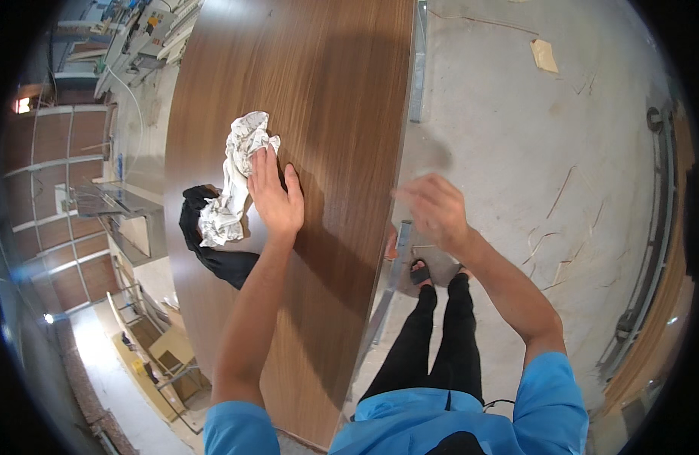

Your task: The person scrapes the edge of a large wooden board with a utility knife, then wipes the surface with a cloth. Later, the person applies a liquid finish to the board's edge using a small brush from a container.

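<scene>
Blue shirt [418, 409], short sleeves [550, 394]; black trousers [454, 341]; dark open-toed slippers [420, 274]; thin black cord [499, 400] near right hip.

Woodworking workshop, wood-grain panel [357, 98] is spanning the centre, grey machinery [150, 39] is standing at upper left, tan scrap [543, 56] and thin strips [563, 189] are littering the concrete floor [493, 121] at right

1. So there's this big brown wood-grain panel [349, 114], everything's placed off that.
2. Left hand [276, 205] is spread flat over the panel, fingers on a crumpled white patterned cloth [232, 189].
3. 1 black cloth [227, 267] is bunched up on the panel too, touching the white one.
4. Right hand [434, 208] is kinda blurry, fingers curled, just past the panel's right edge.
5. Right of the panel: concrete floor [501, 144], 1 pale scrap [544, 55] on it.
</scene>
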{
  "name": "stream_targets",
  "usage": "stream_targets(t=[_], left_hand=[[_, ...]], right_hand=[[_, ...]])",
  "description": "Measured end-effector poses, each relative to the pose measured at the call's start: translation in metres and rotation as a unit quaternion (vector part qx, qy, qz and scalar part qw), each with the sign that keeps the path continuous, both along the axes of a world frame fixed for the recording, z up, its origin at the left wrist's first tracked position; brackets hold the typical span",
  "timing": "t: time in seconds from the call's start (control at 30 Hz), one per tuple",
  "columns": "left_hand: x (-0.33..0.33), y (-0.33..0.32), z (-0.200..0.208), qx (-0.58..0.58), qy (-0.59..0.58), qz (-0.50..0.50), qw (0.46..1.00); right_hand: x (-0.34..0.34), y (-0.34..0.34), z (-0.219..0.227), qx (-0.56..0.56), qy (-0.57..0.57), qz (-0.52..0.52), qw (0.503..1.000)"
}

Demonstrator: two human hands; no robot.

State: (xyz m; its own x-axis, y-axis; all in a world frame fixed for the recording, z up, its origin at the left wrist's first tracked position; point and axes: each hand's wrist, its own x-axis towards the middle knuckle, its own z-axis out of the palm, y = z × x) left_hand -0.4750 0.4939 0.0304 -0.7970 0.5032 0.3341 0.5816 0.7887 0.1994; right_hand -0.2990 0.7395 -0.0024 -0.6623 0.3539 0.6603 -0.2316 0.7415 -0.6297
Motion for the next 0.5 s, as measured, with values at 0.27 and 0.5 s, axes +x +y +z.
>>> stream_targets(t=[0.27,0.5], left_hand=[[0.004,0.007,0.008,0.0,-0.004,0.008,1.0],[0.002,0.005,-0.002,0.024,0.016,0.008,1.0]], right_hand=[[-0.094,0.119,0.014,0.13,-0.084,-0.094,0.984],[0.031,0.011,0.027,0.204,-0.141,0.076,0.966]])
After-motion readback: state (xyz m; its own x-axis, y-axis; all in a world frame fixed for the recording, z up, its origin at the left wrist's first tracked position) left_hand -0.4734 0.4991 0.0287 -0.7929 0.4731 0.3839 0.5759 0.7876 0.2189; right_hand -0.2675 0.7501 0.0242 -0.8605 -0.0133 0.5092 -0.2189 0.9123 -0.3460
